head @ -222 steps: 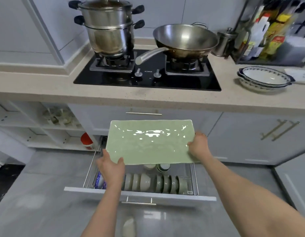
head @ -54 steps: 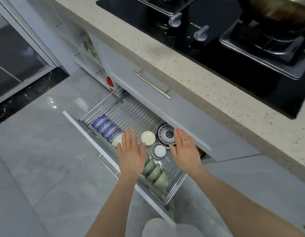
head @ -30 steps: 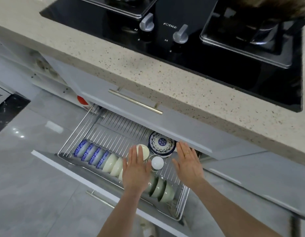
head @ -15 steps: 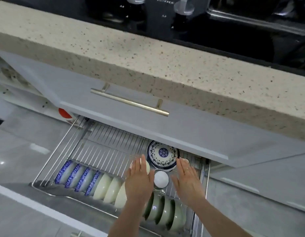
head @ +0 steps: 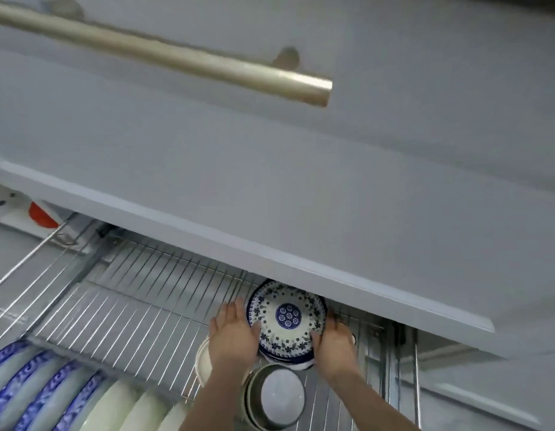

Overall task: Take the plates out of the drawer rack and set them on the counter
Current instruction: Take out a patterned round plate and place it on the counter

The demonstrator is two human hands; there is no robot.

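Note:
A stack of round plates with a blue flower pattern (head: 287,318) lies flat at the back right of the wire drawer rack (head: 139,300), partly under the drawer front above. My left hand (head: 234,334) is against its left side with the thumb on the rim and the fingers straight along the edge. On the right side my right hand (head: 332,343) lays its thumb over the rim, its fingers hidden behind the stack. The counter is out of view.
The grey upper drawer front (head: 301,188) with a brass handle (head: 164,54) hangs close over the rack's back. A small cream dish (head: 203,359) and a grey bowl (head: 277,396) sit near my wrists. Blue-patterned bowls (head: 24,390) and cream bowls (head: 124,409) stand in a row at front left.
The view has dropped close to the rack. Both hands moved back from the bowls to either side of the blue-patterned plates and took hold of the rim.

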